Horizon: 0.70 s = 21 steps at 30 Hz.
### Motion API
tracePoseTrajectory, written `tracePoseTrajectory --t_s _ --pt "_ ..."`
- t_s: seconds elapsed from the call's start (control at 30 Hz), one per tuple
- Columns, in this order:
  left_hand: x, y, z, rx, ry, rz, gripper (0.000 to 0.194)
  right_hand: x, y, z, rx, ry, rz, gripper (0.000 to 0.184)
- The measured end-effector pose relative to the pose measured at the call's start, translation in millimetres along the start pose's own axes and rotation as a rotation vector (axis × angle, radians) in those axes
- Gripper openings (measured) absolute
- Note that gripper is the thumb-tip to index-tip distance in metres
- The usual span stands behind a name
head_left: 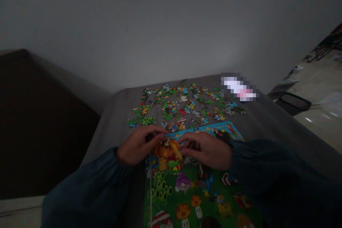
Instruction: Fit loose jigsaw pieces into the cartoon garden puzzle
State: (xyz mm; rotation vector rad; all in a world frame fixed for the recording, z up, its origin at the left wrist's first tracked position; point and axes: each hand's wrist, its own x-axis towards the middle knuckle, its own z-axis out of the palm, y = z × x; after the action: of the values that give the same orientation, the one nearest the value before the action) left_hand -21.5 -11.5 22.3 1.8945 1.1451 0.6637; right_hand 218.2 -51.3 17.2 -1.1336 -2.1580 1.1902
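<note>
On the puzzle board [175, 199], both hands [143, 144] [205, 149] rest half-curled fingers [189, 136]

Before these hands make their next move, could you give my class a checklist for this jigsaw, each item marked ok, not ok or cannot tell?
1. Both hands at the puzzle board: ok; left hand and right hand are both over its far part.
2. Piece in either grip: cannot tell; the fingertips are too dark.
3. Board's far left corner uncovered: not ok; the left hand hides it.
4. Loose pieces in sight: ok; they are scattered past the board's far edge on the grey surface.
5. Whole board in view: not ok; its near end runs out of the picture.
6. Good light: not ok; the scene is dim.
</note>
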Motion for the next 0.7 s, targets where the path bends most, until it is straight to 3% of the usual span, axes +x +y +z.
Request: tracePoseTrajectory --t_s 0.2,0.43,0.7 --pt "-1 0 2.0 0.052 -0.01 -0.007 0.021 -6 1 1 -0.116 -0.024 -0.005 0.027" --pt "0 0 5.7 -0.005 -0.016 -0.031 0.019 -8 8 8 -0.256 -0.051 -0.245 0.029" --pt "0 -3 9.4 0.204 -0.051 0.103 0.021 2 5 21 -0.391 0.009 -0.444 0.028"
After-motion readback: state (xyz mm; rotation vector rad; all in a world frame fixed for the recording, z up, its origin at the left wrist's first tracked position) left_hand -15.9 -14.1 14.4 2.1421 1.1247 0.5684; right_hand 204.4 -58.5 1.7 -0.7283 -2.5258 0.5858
